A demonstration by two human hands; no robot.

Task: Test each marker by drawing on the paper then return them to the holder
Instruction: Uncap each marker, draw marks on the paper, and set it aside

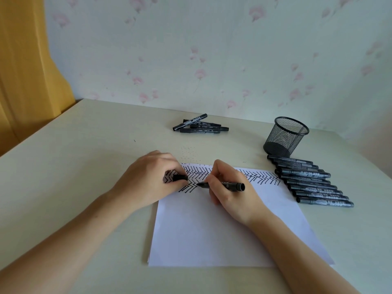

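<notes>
A white sheet of paper (222,230) lies on the table, its top strip covered with black zigzag strokes. My right hand (231,192) grips an uncapped black marker (230,185), tip pointing left and touching the paper at the lower row of strokes. My left hand (148,179) rests on the paper's top left corner and pinches the marker's black cap (180,177). A row of several capped black markers (309,181) lies to the right of the paper. Three more markers (201,125) lie in a small pile farther back. The black mesh holder (286,136) stands behind the row and looks empty.
The pale table (84,166) meets a flowered wall at the back. A yellow curtain (25,71) hangs at the left. Small ink dots (188,153) speckle the table just beyond the paper.
</notes>
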